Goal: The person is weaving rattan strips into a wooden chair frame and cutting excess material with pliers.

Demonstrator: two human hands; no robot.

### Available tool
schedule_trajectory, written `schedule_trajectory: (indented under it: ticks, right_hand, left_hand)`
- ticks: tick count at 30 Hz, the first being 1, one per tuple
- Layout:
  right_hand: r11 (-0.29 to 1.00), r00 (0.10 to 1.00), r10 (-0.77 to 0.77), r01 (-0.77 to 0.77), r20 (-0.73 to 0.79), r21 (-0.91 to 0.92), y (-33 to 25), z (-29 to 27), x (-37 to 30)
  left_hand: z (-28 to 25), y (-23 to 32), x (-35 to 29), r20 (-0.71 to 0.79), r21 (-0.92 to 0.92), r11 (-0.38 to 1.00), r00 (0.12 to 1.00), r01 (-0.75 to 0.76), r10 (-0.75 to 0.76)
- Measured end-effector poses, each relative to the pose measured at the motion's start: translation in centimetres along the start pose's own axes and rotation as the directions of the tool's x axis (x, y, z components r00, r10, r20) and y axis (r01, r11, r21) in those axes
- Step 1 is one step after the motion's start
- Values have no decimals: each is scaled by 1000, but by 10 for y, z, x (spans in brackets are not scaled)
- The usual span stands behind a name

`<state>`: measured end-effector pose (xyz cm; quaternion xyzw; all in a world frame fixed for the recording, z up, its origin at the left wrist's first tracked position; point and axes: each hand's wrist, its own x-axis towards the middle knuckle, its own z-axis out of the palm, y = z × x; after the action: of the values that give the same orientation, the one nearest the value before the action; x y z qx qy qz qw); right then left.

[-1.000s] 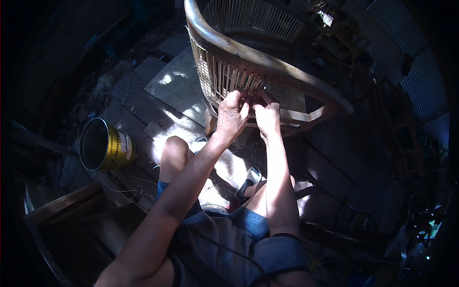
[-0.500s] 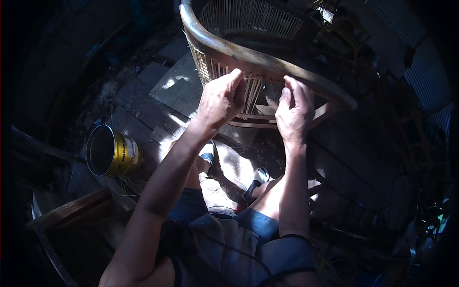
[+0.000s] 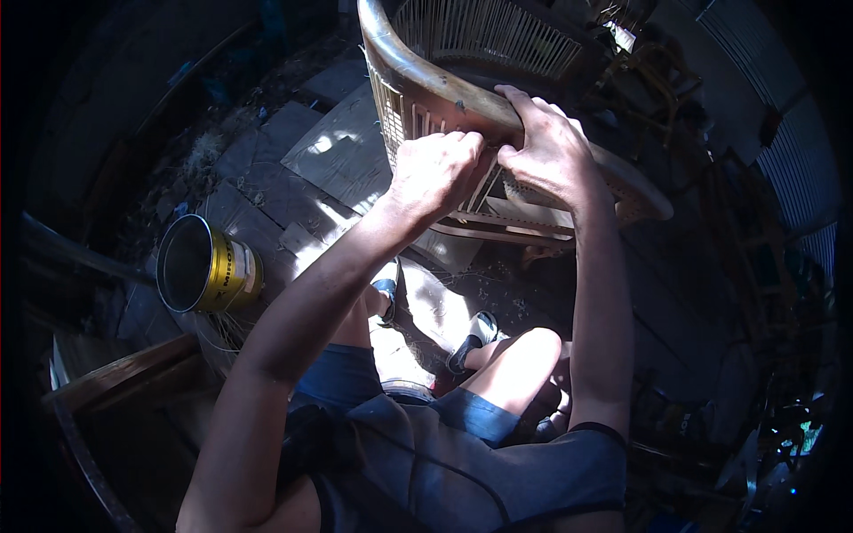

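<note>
Before me stands a cane chair (image 3: 429,74) with a thick, curved, polished rail and thin upright strips woven below it. My left hand (image 3: 439,171) is closed just under the rail, knuckles up, against the strips. Whatever its fingertips pinch is hidden. My right hand (image 3: 555,153) grips the rail from the right, fingers laid over the top and thumb on the near side below. The two hands are close together, with a small gap between them. Below them, several slanted strips and a flat crosspiece (image 3: 524,211) of the chair show.
A yellow metal bucket (image 3: 233,274) stands on the floor to the left. Nearer is a wooden frame (image 3: 124,369). Boards (image 3: 338,155) and scattered fibre scraps (image 3: 206,151) lie on the floor at the far left. More cane furniture (image 3: 653,80) stands in shade at the far right.
My right hand has moved up and taken hold of the rail. My left hand has shifted right, its fingers now tucked under the rail. My right knee has come further into view.
</note>
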<state>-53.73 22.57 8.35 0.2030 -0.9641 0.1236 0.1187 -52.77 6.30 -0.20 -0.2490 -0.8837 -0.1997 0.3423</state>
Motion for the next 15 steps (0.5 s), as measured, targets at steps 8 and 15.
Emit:
schedule_trajectory:
  ticks: [8,15]
  right_hand:
    - [989,986,-118,127,-114,78,12,10,1]
    - [981,990,-113,125,-89,148,11,5,-2]
  left_hand:
    - [2,-27,18,29,-70,935,936,-348,351]
    - [-18,-15,28,58,-73,946,946,-314,319]
